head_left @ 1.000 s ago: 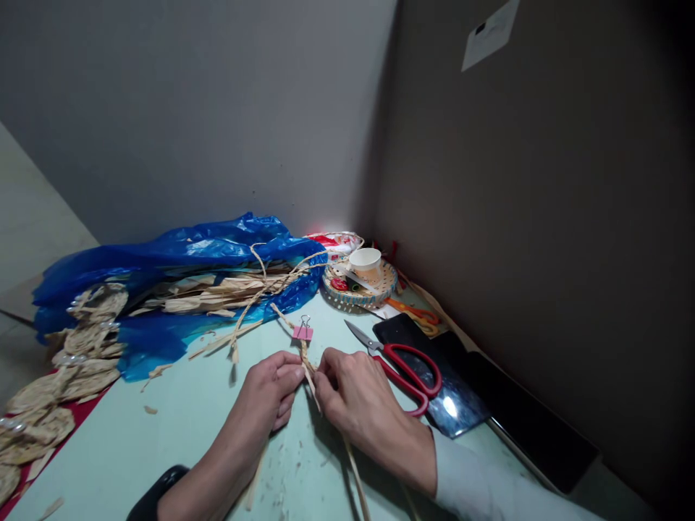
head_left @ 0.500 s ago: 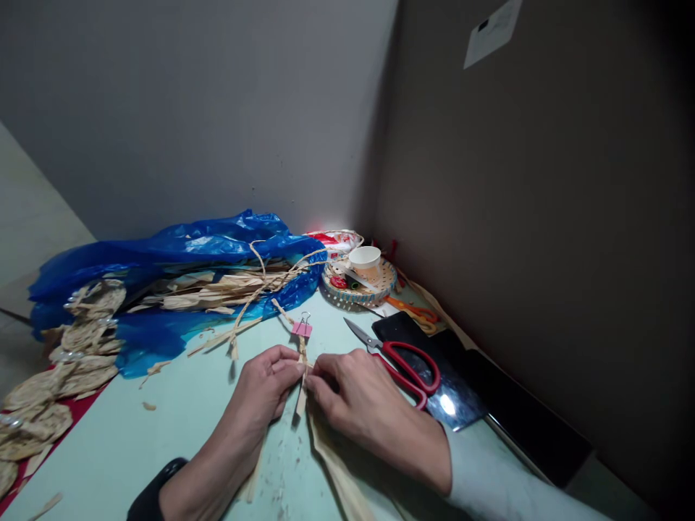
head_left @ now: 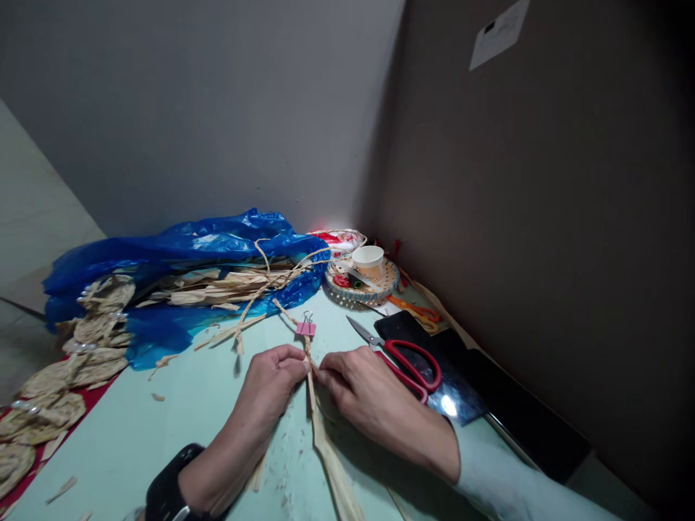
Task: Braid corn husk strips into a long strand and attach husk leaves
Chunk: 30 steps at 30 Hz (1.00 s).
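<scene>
Our left hand (head_left: 271, 383) and right hand (head_left: 369, 391) — fingers (head_left: 296, 369) clamped on strands (head_left: 329, 450) — could loosen the braid (head_left: 308, 346) if tension slips unevenly.

Pale green tabletop (head_left: 179, 412) sat in a dim corner, grey wall (head_left: 217, 108) behind, darker brownish wall (head_left: 543, 217) at right bearing a white paper (head_left: 499, 35) high up, faint reddish glow (head_left: 321, 225) low on the grey.
</scene>
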{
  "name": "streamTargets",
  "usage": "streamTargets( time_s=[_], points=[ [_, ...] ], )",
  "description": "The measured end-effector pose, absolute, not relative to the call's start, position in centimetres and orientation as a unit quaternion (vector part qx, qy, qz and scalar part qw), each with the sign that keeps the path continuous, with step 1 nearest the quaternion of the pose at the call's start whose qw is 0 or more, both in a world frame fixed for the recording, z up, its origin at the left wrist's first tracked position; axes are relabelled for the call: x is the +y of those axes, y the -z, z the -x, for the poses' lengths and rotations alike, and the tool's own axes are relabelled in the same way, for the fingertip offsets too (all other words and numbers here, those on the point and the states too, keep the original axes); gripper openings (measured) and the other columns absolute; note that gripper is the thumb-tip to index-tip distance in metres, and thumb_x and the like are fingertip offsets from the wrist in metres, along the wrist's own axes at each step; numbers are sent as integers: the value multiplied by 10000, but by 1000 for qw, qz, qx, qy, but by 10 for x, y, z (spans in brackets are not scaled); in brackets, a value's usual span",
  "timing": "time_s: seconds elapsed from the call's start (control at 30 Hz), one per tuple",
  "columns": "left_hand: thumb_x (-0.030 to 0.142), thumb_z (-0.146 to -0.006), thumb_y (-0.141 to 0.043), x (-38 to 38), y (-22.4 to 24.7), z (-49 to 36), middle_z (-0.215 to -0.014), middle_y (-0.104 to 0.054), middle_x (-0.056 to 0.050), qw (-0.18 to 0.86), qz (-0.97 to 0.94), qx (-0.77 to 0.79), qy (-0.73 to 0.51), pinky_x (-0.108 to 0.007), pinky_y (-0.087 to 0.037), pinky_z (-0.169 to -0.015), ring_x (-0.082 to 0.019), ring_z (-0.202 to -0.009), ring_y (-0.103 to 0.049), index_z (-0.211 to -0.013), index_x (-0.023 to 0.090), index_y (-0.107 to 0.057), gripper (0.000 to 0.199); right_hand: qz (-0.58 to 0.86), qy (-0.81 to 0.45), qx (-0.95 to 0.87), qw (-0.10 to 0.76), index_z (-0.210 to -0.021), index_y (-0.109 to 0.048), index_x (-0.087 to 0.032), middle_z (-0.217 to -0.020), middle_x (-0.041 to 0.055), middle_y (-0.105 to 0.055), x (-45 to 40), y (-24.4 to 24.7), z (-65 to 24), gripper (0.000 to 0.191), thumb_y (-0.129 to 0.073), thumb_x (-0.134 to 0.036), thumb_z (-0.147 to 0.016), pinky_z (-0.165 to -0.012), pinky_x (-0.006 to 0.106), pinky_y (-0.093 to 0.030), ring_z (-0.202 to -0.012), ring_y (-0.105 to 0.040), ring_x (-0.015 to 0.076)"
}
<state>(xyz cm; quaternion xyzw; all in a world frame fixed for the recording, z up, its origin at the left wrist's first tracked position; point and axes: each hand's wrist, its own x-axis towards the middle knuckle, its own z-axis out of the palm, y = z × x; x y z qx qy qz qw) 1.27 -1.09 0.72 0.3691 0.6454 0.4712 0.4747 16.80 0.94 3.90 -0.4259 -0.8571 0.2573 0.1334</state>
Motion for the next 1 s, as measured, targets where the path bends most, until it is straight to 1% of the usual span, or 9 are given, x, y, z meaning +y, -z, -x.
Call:
streamTargets(
  time_s=[0.07, 0.23, 0.43, 0.57, 0.67, 0.77, 0.83, 0.9, 1.0],
  points=[
    [237, -605, -662, -11, -4, -13, -379, -389, 110, 464, -370, 652, -472, -176, -135, -370, -33, -362, -256, -681, 135, -648, 129, 416, -284, -849, 157, -661, -506, -172, -600, 11, -558, 4, -35, -165, 284, -435, -232, -930, -528, 282, -195, -542, -420, 104],
    [274, -629, -659, -15, -2, -16, -469, -482, 73, 455, -374, 649, -481, -191, -184, -408, -43, -419, -284, -655, 130, -682, 149, 403, -297, -839, 212, -707, -549, -165, -667, 20, -593, -5, -23, -156, 244, -427, -189, -917, -572, 281, -230, -600, -439, 117],
    [252, -594, -694, -14, -4, -16, -592, -613, 4, 453, -378, 640, -492, -188, -353, -547, -99, -590, -483, -578, 121, -669, 134, 396, -348, -808, 262, -686, -553, -160, -653, 2, -584, -4, -23, -153, 258, -437, -176, -916, -558, 255, -253, -592, -441, 109],
    [259, -601, -695, -12, -3, -13, -460, -511, 46, 482, -355, 638, -485, -179, -243, -438, -56, -442, -368, -589, 121, -655, 145, 386, -376, -809, 233, -723, -577, -163, -659, 11, -605, -8, -23, -150, 253, -420, -169, -922, -566, 238, -299, -598, -479, 118],
    [288, -642, -678, -15, -5, -12, -371, -418, 73, 521, -345, 622, -472, -194, -120, -397, -39, -366, -255, -602, 130, -636, 169, 389, -323, -841, 191, -851, -622, -158, -770, 61, -666, -14, -20, -148, 239, -398, -171, -932, -612, 262, -324, -680, -553, 157],
    [334, -684, -694, -18, -9, -10, -385, -383, 87, 545, -346, 600, -473, -186, -98, -399, -29, -373, -226, -620, 138, -610, 222, 397, -251, -871, 141, -910, -622, -145, -797, 104, -673, -15, -21, -150, 237, -391, -189, -934, -598, 289, -305, -695, -572, 191],
    [349, -680, -721, -19, -10, -8, -407, -332, 113, 554, -341, 591, -476, -179, -86, -396, -19, -380, -187, -657, 133, -614, 242, 389, -239, -881, 125, -876, -628, -156, -745, 89, -663, -9, -24, -154, 258, -393, -235, -945, -567, 290, -282, -631, -554, 176],
    [324, -648, -746, -17, -9, -7, -438, -333, 118, 563, -332, 585, -479, -176, -74, -389, -10, -384, -169, -689, 121, -623, 240, 391, -239, -877, 142, -833, -638, -175, -718, 62, -657, 1, -29, -159, 302, -392, -295, -961, -558, 283, -275, -604, -545, 157],
    [296, -646, -733, -16, -9, -7, -467, -356, 108, 577, -324, 569, -489, -170, -57, -387, 4, -387, -153, -684, 107, -622, 223, 430, -201, -860, 188, -867, -652, -182, -780, 55, -667, 12, -36, -165, 270, -440, -329, -950, -610, 279, -307, -692, -574, 169]
  ],
)
